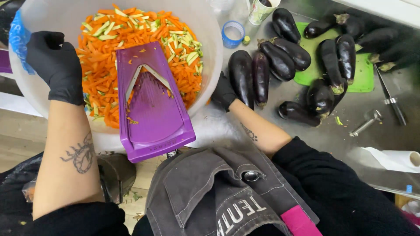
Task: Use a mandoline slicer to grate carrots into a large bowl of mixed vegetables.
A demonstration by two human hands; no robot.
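On the steel surface (306, 131), the big translucent bowl (65, 17) of julienned carrot and zucchini strips (105, 48) carries a purple mandoline slicer (151, 105) propped on its near rim. The gloved left hand (54, 65) curls its fingers over the bowl's left rim, steadying it. The gloved right hand (224, 92) rests beside the nearest eggplant (241, 74), its fingers seemingly loose and holding nothing; slicing looks paused, and fetching that eggplant calls for a firm grasp.

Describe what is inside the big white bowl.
The bowl holds orange carrot strips with pale green strips. A purple slicer rests across it, covering whatever lies underneath.
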